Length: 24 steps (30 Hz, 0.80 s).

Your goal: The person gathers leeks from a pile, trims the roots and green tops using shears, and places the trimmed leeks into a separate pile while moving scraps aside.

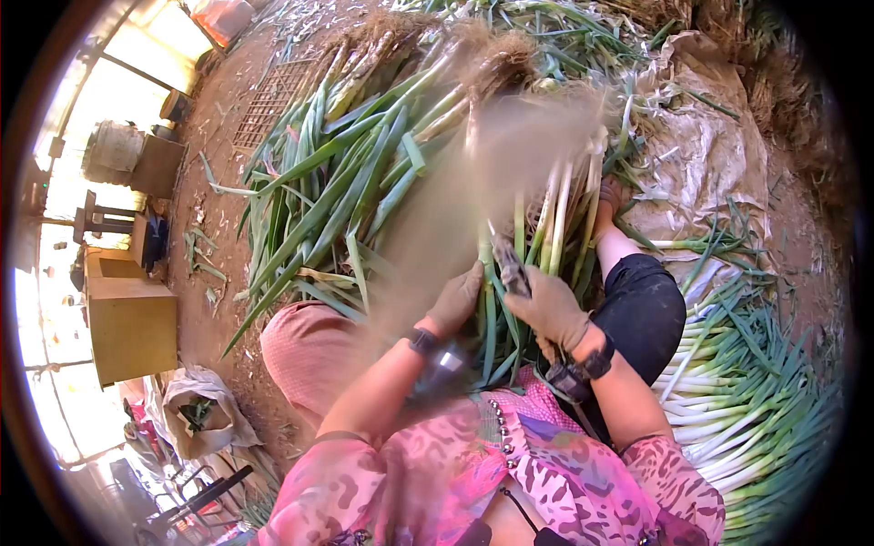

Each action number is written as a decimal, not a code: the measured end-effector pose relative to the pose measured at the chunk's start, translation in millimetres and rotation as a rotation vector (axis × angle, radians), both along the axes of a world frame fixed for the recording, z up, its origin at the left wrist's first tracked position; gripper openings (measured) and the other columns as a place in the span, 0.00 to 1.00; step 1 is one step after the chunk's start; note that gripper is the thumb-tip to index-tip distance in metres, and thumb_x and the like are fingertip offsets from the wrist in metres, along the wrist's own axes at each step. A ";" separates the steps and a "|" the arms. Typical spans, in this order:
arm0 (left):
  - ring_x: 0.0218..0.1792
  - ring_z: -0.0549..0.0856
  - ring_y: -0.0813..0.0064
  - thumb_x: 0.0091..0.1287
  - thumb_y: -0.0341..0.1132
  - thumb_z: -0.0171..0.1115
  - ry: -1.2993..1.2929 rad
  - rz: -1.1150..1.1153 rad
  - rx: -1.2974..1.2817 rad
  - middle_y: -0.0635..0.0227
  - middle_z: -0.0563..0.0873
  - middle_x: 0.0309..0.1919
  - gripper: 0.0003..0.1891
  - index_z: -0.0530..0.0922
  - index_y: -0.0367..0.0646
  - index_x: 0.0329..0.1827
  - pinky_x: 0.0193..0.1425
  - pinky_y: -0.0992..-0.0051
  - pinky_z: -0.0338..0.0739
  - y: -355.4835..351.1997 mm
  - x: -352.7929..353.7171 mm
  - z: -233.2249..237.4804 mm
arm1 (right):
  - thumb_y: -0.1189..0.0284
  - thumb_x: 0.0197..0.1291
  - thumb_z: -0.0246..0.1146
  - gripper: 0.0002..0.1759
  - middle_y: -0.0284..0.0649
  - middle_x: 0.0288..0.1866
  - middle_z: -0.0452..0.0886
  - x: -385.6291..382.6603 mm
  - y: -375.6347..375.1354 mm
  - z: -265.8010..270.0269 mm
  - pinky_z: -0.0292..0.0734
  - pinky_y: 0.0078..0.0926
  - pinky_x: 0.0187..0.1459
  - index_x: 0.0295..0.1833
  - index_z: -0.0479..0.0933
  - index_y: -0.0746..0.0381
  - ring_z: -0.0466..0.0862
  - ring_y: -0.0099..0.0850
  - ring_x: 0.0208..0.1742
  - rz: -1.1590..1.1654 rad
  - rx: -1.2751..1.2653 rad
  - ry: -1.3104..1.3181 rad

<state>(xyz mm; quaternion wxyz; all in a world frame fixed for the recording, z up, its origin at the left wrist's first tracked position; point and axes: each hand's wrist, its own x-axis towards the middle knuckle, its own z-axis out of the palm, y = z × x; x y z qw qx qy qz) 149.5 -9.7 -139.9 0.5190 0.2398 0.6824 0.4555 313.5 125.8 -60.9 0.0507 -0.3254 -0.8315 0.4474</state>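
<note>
My left hand [458,298], in a brownish glove, is closed around a green onion [486,255] whose leaves hang down toward my lap. Just right of it, my gloved right hand [553,311] grips a dirty grey hand tool [512,262] with a thin pointed tip. That tip points up, right beside the onion's stalk. More white-stemmed onions [552,218] stretch out between my legs beyond the tool. A brownish blurred haze covers the stalks' upper part and partly hides their roots.
A large heap of uncleaned onions [364,173] lies ahead on the left. Cleaned onions with white stems [719,409] are stacked at my right, beside a pale sheet [706,136]. On the left are a wooden cabinet [137,328] and a white sack [208,414].
</note>
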 end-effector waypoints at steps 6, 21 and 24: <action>0.49 0.83 0.78 0.83 0.58 0.45 0.036 -0.050 0.083 0.66 0.88 0.49 0.33 0.80 0.33 0.65 0.59 0.74 0.78 3.7 18.9 14.1 | 0.57 0.61 0.65 0.21 0.58 0.37 0.85 -27.2 22.6 -9.6 0.81 0.52 0.44 0.49 0.78 0.64 0.85 0.58 0.41 -0.087 0.164 -0.029; 0.45 0.87 0.69 0.87 0.41 0.37 -0.475 -0.059 -0.008 0.60 0.88 0.46 0.22 0.65 0.35 0.73 0.53 0.69 0.83 3.5 46.9 26.9 | 0.54 0.59 0.65 0.25 0.62 0.40 0.85 27.5 -0.5 -11.0 0.80 0.52 0.48 0.48 0.81 0.67 0.85 0.60 0.45 -0.129 0.029 -0.300; 0.46 0.87 0.67 0.85 0.36 0.41 -0.625 -0.008 -0.008 0.59 0.88 0.48 0.20 0.65 0.34 0.73 0.55 0.68 0.82 2.7 45.1 17.4 | 0.54 0.59 0.64 0.25 0.62 0.39 0.85 16.7 8.5 -16.8 0.80 0.53 0.48 0.48 0.82 0.66 0.85 0.60 0.44 -0.136 0.063 -0.240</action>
